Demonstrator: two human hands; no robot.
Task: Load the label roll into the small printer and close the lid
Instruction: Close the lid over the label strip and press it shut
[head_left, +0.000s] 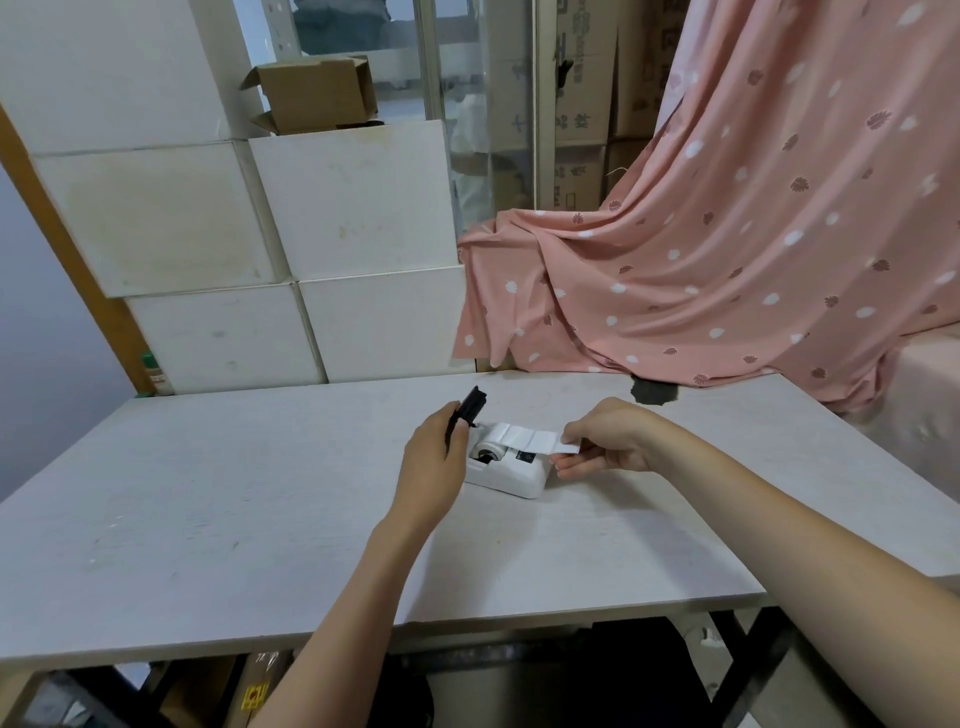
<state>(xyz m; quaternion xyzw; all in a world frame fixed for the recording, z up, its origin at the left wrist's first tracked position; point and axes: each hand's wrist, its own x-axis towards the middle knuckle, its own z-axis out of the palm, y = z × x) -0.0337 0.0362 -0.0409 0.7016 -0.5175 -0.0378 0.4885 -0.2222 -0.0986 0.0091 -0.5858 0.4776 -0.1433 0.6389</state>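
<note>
The small white roll of paper labels (488, 451) sits in the open well at the left end of the little white plastic printer (511, 475), which lies flat on the pale grey wood-grain worktop (208, 499). A loose strip of white labels (530, 438) runs from the roll across the printer's top to the right. The right hand (605, 441) pinches the free end of that strip between thumb and fingers, just beyond the printer's right edge. The left hand (434, 465) holds the black hinged lid (470, 408) raised at the printer's left end, fingers curled round it; how they lie on its far side is hidden.

The strip looks light, thin and floppy, likely to crease or tear if tugged hard, so the very end is the sensible hold, drawn level and gently. The roll probably turns freely. The lid seems stiff; pressing at its free edge should close it.

Behind stand stacked white boxes (260, 218), an open brown cardboard carton (317, 93) and a pink patterned cloth (727, 234).
</note>
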